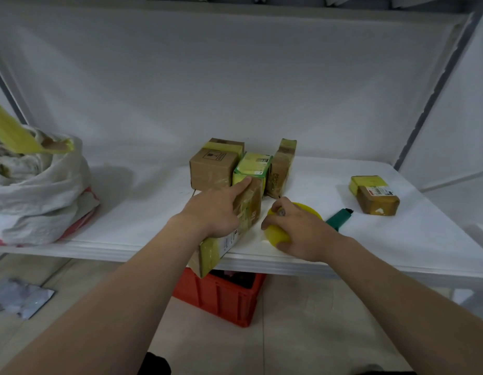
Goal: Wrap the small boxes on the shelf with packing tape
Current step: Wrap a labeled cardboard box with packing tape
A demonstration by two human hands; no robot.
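One box (pixel 375 200) at right bears a white label (pixel 381 190), unreadable.

Big white woven sack (pixel 37 190) slumped at the far left, some red print near its bottom; green tool with a black tip (pixel 339 219) lying flat over on the right; red plastic crate (pixel 221 299) down on the beige tiled floor (pixel 289 334), dark stuff inside it; crumpled silvery bag (pixel 21 296) on the floor at the left.
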